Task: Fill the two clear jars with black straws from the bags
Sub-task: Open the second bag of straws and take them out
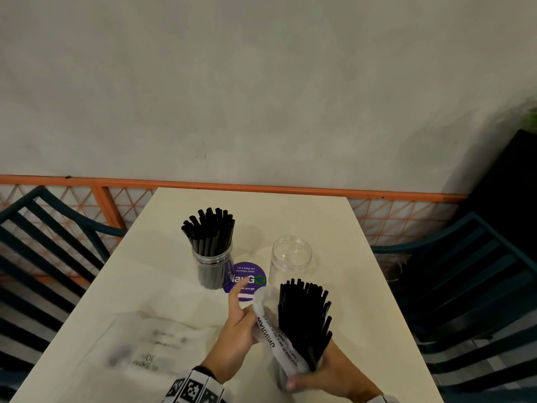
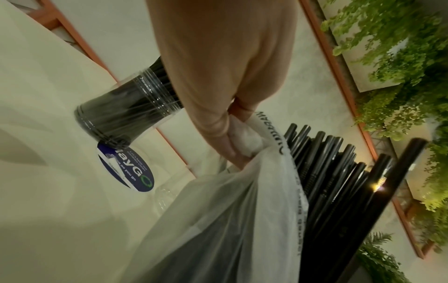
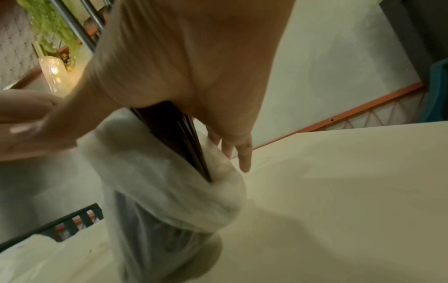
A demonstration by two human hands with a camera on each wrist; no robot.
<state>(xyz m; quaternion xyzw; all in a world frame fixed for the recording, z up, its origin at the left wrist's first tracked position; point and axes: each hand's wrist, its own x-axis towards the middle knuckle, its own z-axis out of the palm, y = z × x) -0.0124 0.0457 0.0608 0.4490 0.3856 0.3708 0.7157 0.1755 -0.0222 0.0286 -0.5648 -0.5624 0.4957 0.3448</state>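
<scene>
On the cream table [image 1: 363, 301] a clear jar [image 1: 213, 257] stands packed with upright black straws. To its right stands an empty clear jar [image 1: 291, 254]. In front of that jar my right hand [image 1: 325, 373] grips the lower end of a straw bundle [image 1: 305, 315] that sticks halfway out of a translucent white bag [image 1: 270, 335]. My left hand [image 1: 241, 324] pinches the bag's bunched rim, index finger pointing out. The left wrist view shows the fingers [image 2: 230, 145] on the bag [image 2: 218, 220], with the straws [image 2: 339, 181] and filled jar [image 2: 126, 111] beyond. The right wrist view shows the straws [image 3: 184, 137] entering the bag [image 3: 169, 191].
A flat empty printed bag [image 1: 151, 344] lies on the table's near left. A round purple sticker [image 1: 247, 282] sits between the jars. Dark slatted chairs [image 1: 43, 242] flank both sides. An orange rail [image 1: 261, 186] and a wall run behind the far edge.
</scene>
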